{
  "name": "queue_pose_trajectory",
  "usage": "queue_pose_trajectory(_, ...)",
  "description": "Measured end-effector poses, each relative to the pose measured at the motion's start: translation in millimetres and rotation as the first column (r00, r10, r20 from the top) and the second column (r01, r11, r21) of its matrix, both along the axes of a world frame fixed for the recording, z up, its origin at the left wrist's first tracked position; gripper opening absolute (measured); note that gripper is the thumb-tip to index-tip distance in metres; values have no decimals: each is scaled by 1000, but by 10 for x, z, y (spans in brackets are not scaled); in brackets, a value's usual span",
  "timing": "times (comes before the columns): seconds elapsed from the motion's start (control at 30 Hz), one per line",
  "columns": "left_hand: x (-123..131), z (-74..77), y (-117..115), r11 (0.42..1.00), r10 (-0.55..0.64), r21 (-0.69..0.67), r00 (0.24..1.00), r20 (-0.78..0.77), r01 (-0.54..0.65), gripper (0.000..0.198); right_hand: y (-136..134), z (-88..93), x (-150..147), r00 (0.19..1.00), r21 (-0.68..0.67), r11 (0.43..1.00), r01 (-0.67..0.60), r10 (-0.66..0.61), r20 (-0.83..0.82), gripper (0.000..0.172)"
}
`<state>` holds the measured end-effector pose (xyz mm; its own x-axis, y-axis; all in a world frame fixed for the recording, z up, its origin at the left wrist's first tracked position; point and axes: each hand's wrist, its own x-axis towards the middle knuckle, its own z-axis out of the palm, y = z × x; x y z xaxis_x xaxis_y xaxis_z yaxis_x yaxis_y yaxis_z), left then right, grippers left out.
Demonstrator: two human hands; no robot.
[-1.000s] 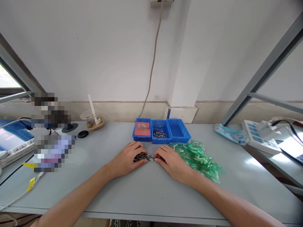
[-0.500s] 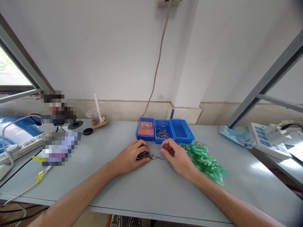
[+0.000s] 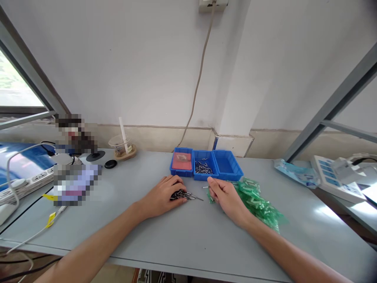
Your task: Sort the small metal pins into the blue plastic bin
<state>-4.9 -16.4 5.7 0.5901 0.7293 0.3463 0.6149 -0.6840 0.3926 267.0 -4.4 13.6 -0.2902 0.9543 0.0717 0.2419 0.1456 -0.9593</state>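
My left hand (image 3: 163, 196) lies flat on the grey table (image 3: 188, 236), fingers spread over a small pile of dark metal pins (image 3: 182, 194). My right hand (image 3: 225, 196) sits just right of that pile, fingers pinched on one thin metal pin (image 3: 205, 187) that sticks out to the left. A heap of green plastic packets (image 3: 256, 202) lies under and to the right of this hand. Behind both hands stand three joined blue bins (image 3: 206, 163): the left one holds a pink pad, the middle one several metal pins, the right one looks empty.
A clear cup with a white stick (image 3: 122, 146) stands at the back left, near a black disc (image 3: 110, 164) and a white power strip (image 3: 26, 182). A cable (image 3: 200, 74) hangs down the wall. A blue packet (image 3: 296, 171) and a white device (image 3: 334, 177) lie at the right.
My right hand left the pile, rose toward the bins, then came down near the green packets holding one pin. The left hand stayed on the pile. The camera shifted slightly.
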Motion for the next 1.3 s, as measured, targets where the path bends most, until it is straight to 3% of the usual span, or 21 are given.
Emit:
queue_pose_trajectory(0.1, 2, -4, 1, 1000, 13, -14, 1000, -12, -13, 20, 17, 0, 1, 990, -80, 996, -25, 13, -140, 50)
queue_pose_trajectory(0.2, 7, -6, 2, 999, 20, -25, 999, -25, -20, 20, 39, -8, -3, 979, -52, 997, -48, 37, -201, 37)
queue_pose_trajectory(0.43, 14, -13, 1, 1000, 12, -11, 999, -32, -12, 21, -2, -10, -33, 999, 90, 996, -12, 15, -29, 21)
queue_pose_trajectory(0.57, 13, -15, 4, 1000, 7, -8, 1000, -27, -7, 21, -25, 0, -41, 1000, 82, 997, -14, 14, -5, 23)
queue_pose_trajectory(0.87, 13, -34, 19, 1000, 19, -10, 999, -33, -19, 20, 48, 32, -10, 984, -155, 987, 38, -64, -166, 44)
queue_pose_trajectory(1.13, 26, -14, 9, 1000, 20, -7, 999, -39, -20, 20, 83, 59, -8, 951, -141, 990, 18, -60, -303, 43)
queue_pose_trajectory(1.2, 26, -13, 7, 1000, 20, -10, 999, -32, -20, 21, 66, 48, -14, 980, -61, 998, 16, -28, -197, 43)
queue_pose_trajectory(1.3, 25, -22, 12, 1000, 16, -10, 1000, -14, -17, 21, 25, 0, -17, 978, 204, 977, -66, 23, 209, 27)
